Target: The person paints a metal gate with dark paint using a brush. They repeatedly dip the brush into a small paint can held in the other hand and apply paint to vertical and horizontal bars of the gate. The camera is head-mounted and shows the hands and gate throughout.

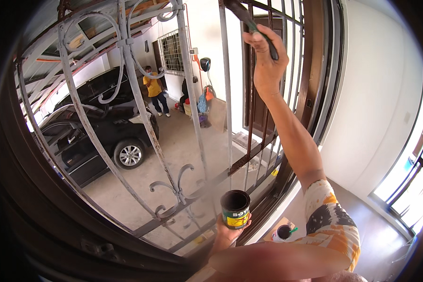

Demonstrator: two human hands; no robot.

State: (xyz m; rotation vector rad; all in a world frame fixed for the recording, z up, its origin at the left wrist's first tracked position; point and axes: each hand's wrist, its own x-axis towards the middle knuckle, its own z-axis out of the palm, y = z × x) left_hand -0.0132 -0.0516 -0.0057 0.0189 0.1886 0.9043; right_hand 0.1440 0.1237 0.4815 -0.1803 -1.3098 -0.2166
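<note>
My left hand (226, 233) grips a round paint can (235, 214) from below and behind. The can is upright with its top off, green with a yellow label, and dark brown inside. Raised high at the upper right, my right hand (269, 66) is closed around the dark green handle of a paintbrush (249, 21). Its dark bristles meet the top part of a metal window grille (148, 124). Grey, worn paint covers the grille's left bars and scrolls, while a crossbar (240, 164) and some bars at the right are glossy dark brown.
A dark window frame (14, 188) surrounds the grille. Beyond it are a black car (94, 127) and a person in a yellow shirt (153, 87). Below my right arm, a small container (284, 232) with a green stick stands near the floor. A white wall (362, 103) rises at right.
</note>
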